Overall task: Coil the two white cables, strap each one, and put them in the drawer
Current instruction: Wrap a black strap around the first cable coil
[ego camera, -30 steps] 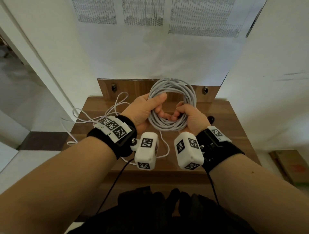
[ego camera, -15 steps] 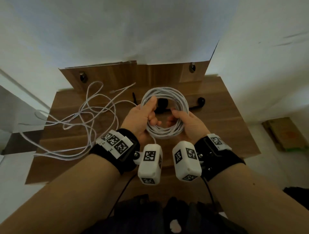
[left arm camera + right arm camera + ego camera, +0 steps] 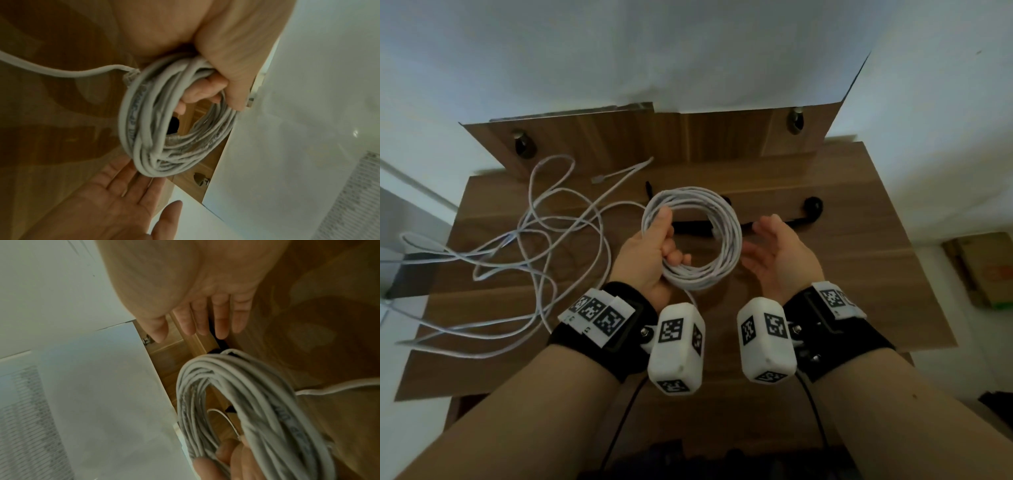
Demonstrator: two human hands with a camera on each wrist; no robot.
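— So why do we keep our left hand (image 3: 650, 251) curled round the coiled cable (image 3: 693, 236) above the bench's (image 3: 859, 260) middle?
— To stop the loops springing apart while our right hand (image 3: 779, 255), fingers spread and empty beside the coil, is free for a strap (image 3: 796, 219) near the far edge.

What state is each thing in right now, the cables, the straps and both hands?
Coil: wound into a ring, unstrapped, held above the table.
Loose cable: uncoiled, sprawled on the table.
Straps: black, lying on the table behind the coil, unused.
Left hand: grips the coil.
Right hand: fingers straight, beside the coil, holding nothing.
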